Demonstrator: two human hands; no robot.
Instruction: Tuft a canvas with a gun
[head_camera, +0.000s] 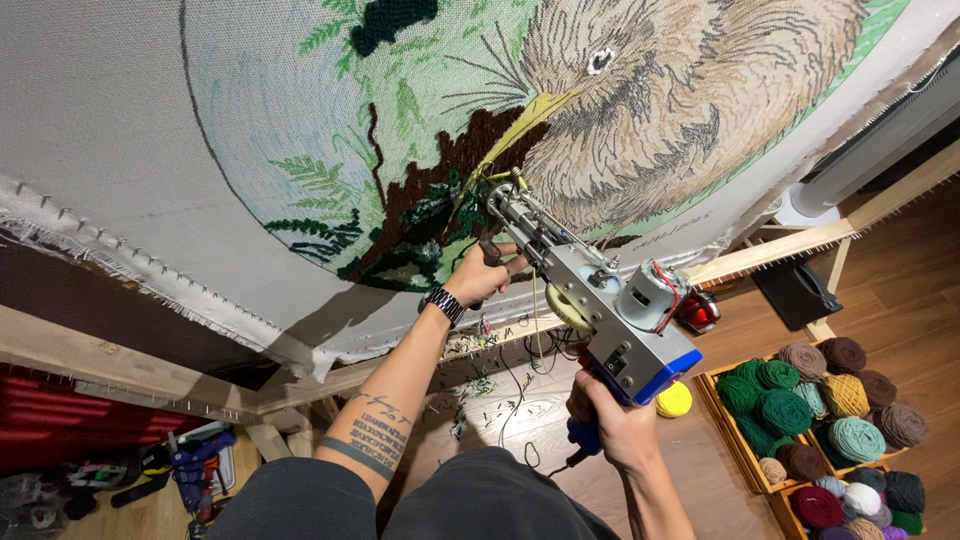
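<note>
both hands (478, 275) (612, 420) are clamping the tufting gun (590, 300); a tilting needle is risking tearing the cloth (120, 150).

We see a wooden floor (900, 290) carrying wooden crates (715, 400) packed with yarn balls (856, 438). A loose yellow yarn ball (675, 400) and yarn scraps (470, 405) also lie on it.

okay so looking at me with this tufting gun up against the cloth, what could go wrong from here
The left hand grips the front handle of the silver and blue tufting gun, close behind its needle tip, so a slip could likely catch the fingers. The yellow yarn strand hangs slack beside the gun's yellow wheel and might snag. The gun's dark cable trails toward the wooden floor by the right hand and could tangle.
</note>
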